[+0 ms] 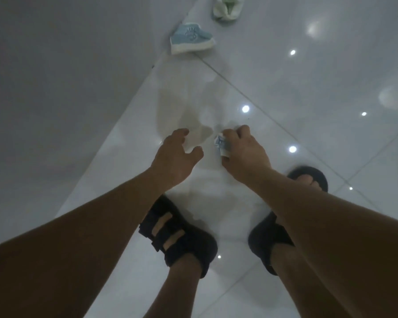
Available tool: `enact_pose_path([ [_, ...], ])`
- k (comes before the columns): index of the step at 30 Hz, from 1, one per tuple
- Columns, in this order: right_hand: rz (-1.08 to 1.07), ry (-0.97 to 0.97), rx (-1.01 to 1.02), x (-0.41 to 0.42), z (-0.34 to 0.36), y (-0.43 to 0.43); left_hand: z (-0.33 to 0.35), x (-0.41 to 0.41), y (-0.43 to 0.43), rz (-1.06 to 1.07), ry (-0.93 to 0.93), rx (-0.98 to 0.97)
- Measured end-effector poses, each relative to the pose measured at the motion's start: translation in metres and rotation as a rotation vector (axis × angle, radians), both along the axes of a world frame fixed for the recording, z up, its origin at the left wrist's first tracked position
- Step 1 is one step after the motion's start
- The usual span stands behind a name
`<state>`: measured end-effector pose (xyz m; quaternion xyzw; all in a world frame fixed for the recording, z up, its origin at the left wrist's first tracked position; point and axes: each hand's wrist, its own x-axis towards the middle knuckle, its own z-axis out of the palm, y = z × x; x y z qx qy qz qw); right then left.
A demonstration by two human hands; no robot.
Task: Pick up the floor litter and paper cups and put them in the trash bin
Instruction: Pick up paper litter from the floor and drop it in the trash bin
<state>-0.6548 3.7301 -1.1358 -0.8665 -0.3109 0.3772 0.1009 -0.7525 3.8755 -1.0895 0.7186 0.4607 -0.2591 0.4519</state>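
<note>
**A:** Where's the litter right now?

**B:** The right grip (244, 150) is pinching a crumpled paper scrap (220, 142), white with blue print, just above the glossy floor tiles (285, 92). The left grip (175, 154) is spread beside it, fingers loosely curved, holding nothing.

**A:** And the cups?

**B:** A pale blue paper cup (191, 37) lies on its side farther ahead, near the foot of the wall (67, 76) and well apart from both hands. Past it is a white-and-green crumpled cup (228, 9), cut off by the frame's top edge. No trash bin is in view.

**A:** Which way does the blue one point?

**B:** Its wide white end faces the person and the narrower end points away, so the long axis seems to run roughly away from the feet.

**A:** How will it handle?

**B:** I'd judge it light, soft and already squashed. It could skid on the slick tile, so pinch across the flattened body near the wide end rather than nudging it.
</note>
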Motion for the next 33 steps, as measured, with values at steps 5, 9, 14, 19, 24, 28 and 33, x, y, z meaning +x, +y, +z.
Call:
enact_pose_path([
  [5, 0.047, 0.072, 0.249, -0.003, 0.042, 0.007, 0.026, 0.018, -0.010, 0.166, -0.068, -0.254],
  [9, 0.040, 0.069, 0.370, 0.012, 0.078, 0.020, 0.049, 0.036, -0.001, 0.118, -0.174, -0.226],
  [14, 0.275, 0.057, 0.312, 0.053, 0.086, 0.034, 0.060, 0.038, 0.018, 0.140, -0.151, -0.119],
  [19, 0.333, -0.159, 0.181, 0.116, 0.051, 0.108, 0.037, 0.022, 0.051, 0.104, -0.100, 0.027],
  [24, 0.325, -0.174, 0.116, 0.126, 0.003, 0.180, 0.014, 0.018, 0.068, 0.071, -0.110, 0.074],
  [28, 0.388, -0.333, 0.146, 0.097, -0.013, 0.162, 0.009, 0.016, 0.074, 0.042, -0.091, 0.100],
  [33, 0.306, -0.177, 0.122, 0.084, 0.012, 0.093, 0.034, 0.039, 0.065, -0.018, -0.059, 0.100],
])
